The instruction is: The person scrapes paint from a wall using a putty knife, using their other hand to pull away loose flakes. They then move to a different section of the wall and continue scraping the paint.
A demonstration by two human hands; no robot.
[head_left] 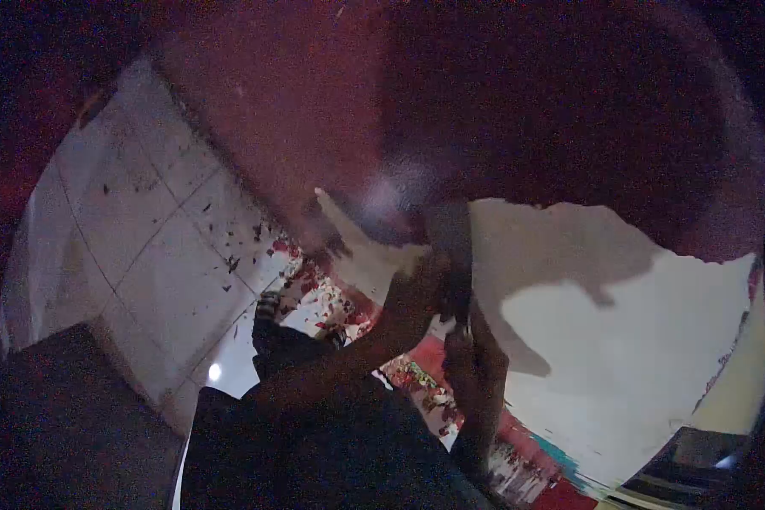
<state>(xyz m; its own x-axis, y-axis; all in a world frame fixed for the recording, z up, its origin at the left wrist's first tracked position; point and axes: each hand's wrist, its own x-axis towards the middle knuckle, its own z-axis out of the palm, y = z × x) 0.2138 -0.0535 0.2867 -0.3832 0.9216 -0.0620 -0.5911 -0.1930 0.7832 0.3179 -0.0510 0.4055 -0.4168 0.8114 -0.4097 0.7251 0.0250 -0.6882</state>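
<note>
A flat, dark blade, likely a scraper (449,234), rests against the wall at the edge between dark red paint (518,110) and a bare white patch (595,314). My right hand (476,348) is closed around its lower end. Coming in from the lower left, my left hand (421,285) is closed on the blade's side; its fingers are dark and hard to make out. Beside the left hand, a smaller pale strip (365,255) shows through the red paint.
Red and white paint flakes (327,306) lie along the wall's foot and over the tiled floor (153,229). My foot (268,319) stands near them. A dark flat shape (85,399) is at lower left, a dark object (693,463) at lower right.
</note>
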